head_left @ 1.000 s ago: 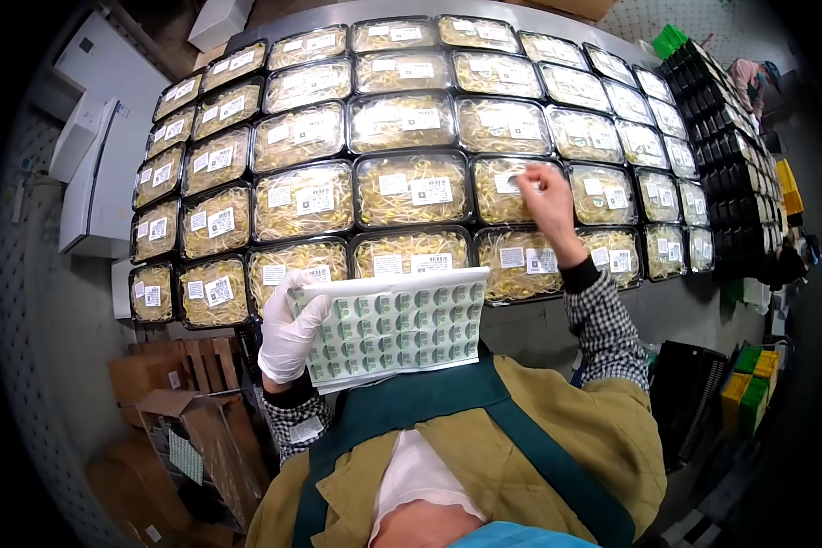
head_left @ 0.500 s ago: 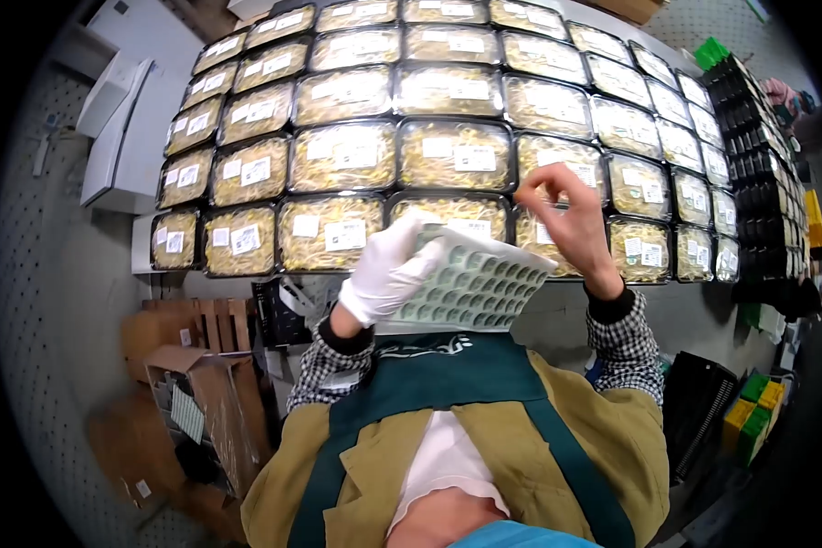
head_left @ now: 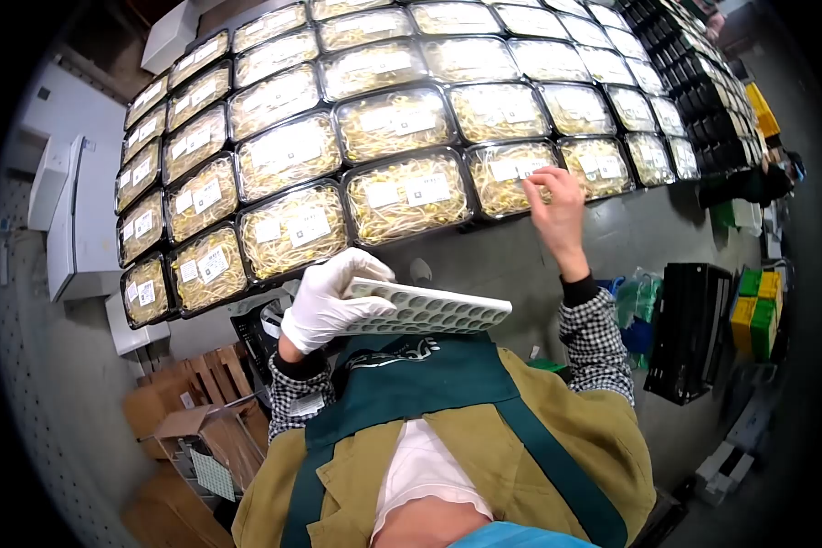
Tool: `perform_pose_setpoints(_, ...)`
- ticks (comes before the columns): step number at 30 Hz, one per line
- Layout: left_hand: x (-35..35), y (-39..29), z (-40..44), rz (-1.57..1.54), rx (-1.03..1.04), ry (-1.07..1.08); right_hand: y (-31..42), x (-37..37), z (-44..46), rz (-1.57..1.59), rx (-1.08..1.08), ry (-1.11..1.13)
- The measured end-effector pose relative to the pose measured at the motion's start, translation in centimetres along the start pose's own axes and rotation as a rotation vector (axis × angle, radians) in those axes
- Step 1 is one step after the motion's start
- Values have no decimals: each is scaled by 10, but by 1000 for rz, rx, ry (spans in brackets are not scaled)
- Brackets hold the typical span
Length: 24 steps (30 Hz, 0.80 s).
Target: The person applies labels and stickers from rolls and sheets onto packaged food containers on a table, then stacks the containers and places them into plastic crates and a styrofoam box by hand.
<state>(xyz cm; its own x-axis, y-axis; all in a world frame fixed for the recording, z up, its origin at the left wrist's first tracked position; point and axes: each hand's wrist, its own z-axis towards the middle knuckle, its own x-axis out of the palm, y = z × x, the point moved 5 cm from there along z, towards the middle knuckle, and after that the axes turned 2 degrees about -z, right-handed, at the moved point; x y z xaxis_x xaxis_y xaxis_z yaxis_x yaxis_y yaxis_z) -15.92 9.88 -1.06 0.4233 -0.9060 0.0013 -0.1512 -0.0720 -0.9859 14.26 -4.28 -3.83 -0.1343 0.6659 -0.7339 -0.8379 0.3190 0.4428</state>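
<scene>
My left hand point(head_left: 333, 306), in a white glove, grips a sheet of round stickers point(head_left: 438, 309) by its left end. The sheet lies tilted in front of my apron, its rows of pale green ovals partly showing. My bare right hand point(head_left: 559, 205) is raised to the right of the sheet, thumb and fingertips pinched together. What sits between those fingertips, if anything, is too small to make out. Behind them in the view is a black tray of bean sprouts point(head_left: 502, 196) under clear film with white labels. Another bean sprout tray point(head_left: 374, 219) lies beyond the sheet.
Rows of similar labelled trays cover the table. Stacked black trays point(head_left: 703, 100) rise at the far right. A black crate point(head_left: 690, 320) and green and yellow crates point(head_left: 756, 315) stand on the floor at right. An open cardboard box point(head_left: 233, 447) is at lower left.
The view has turned, so the trays appear shifted left and slanted. The sticker sheet has tipped flatter and sits lower left. My right hand stays pinched, now lower in the view.
</scene>
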Motion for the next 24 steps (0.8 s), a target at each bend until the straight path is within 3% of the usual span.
perform_pose_setpoints(5,-16,-7,-14,-100,-8,-121,11,23,-14,-317,-90,-80)
perform_pose_setpoints(9,-36,4,-29,-143,48,-342,-4,22,-9,-362,127,-49)
perform_pose_setpoints(10,-40,8,-32,-163,50,-395,1,16,-8,-444,74,-103)
perform_pose_setpoints(13,-48,11,-41,-212,101,-533,33,16,-18,528,486,223)
perform_pose_setpoints(15,-50,13,-45,-253,123,-606,82,20,-29,891,465,503)
perform_pose_setpoints(17,-50,13,-47,-274,160,-634,104,24,-40,905,482,629)
perform_pose_setpoints(19,-53,14,-52,-252,163,-671,107,34,-45,959,416,583)
perform_pose_setpoints(21,-60,21,-59,-147,173,-685,115,37,-45,1042,316,392)
perform_pose_setpoints(24,-63,15,-68,17,228,-746,136,34,-47,1179,417,338)
